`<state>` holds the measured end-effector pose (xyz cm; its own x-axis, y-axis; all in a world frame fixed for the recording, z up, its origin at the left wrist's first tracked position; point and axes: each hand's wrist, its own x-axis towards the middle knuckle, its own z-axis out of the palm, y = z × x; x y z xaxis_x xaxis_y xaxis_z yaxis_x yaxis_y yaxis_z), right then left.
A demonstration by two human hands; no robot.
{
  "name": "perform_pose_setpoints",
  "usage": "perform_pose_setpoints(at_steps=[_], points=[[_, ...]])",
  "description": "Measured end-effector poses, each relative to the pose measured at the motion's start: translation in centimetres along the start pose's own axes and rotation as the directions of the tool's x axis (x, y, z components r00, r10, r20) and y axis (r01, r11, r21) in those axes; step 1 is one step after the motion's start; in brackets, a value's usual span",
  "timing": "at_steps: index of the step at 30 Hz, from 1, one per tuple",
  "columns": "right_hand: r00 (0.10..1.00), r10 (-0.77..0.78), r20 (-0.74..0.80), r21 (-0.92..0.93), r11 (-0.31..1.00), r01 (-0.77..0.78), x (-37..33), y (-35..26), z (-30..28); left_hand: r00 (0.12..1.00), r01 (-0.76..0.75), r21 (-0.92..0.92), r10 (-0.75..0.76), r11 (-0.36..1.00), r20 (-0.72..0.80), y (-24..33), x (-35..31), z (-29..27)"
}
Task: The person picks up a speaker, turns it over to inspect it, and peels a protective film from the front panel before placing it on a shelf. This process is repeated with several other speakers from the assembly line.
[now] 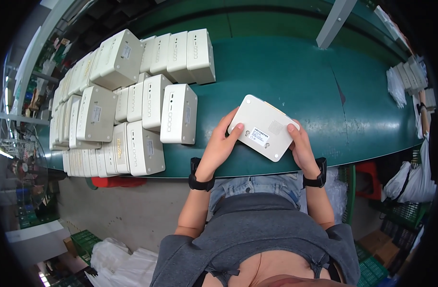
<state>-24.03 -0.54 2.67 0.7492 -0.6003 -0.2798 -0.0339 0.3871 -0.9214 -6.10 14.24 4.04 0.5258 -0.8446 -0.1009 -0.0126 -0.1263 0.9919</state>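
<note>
Between my two hands I hold a flat, white plastic device box (266, 128) with rounded corners, tilted over the table's near side. Its underside faces up, showing a printed label, a patch of small speaker holes, round feet and two hanging slots. My left hand (224, 143) grips its left edge, the thumb lying on the underside. My right hand (301, 146) holds the right edge, thumb near the upper right corner. To the left stand rows of similar white device boxes (179, 114) on edge, with ports and buttons along their sides.
The green table (295, 76) has a dark tear in its surface to the right. A grey metal post (336, 24) rises at its back edge. Small white boxes and clear plastic bags (397, 86) sit at the far right. Green crates (85, 241) and white plastic sheeting (121, 260) lie on the floor.
</note>
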Motion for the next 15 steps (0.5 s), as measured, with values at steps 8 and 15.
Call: perform_pose_setpoints(at_steps=[8,15], points=[[1.0,0.01,0.009,0.007,1.0,-0.01,0.03,-0.05,0.06,1.0,0.004,0.022,-0.004,1.0,-0.006,-0.48,-0.45,0.14],[1.0,0.025,-0.017,0.014,1.0,-0.025,0.11,-0.23,0.19,1.0,0.016,0.004,-0.016,1.0,-0.002,0.01,0.31,-0.37]])
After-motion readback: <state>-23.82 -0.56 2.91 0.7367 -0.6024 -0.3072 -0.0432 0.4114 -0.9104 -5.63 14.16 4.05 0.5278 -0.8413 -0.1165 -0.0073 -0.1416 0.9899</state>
